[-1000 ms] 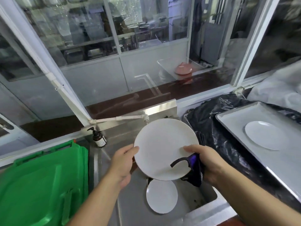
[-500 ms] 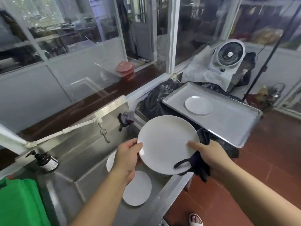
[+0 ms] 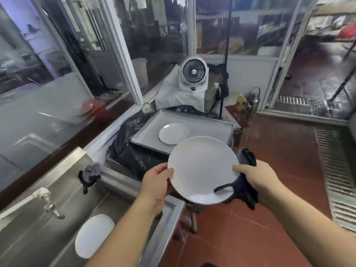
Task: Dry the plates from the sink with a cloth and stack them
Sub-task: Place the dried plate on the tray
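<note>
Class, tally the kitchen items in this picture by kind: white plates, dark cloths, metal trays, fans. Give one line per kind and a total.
White plates: 3 (held, on the tray, in the sink)
Dark cloths: 2 (in the right hand, on the sink edge)
Metal trays: 1
Fans: 1
Total: 7

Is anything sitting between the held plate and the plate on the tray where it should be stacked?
Nothing visible blocks it. The held plate, gripped by the left hand and the right hand with the dark cloth, hangs just short of the tray. The tray plate is bare on top.
</note>
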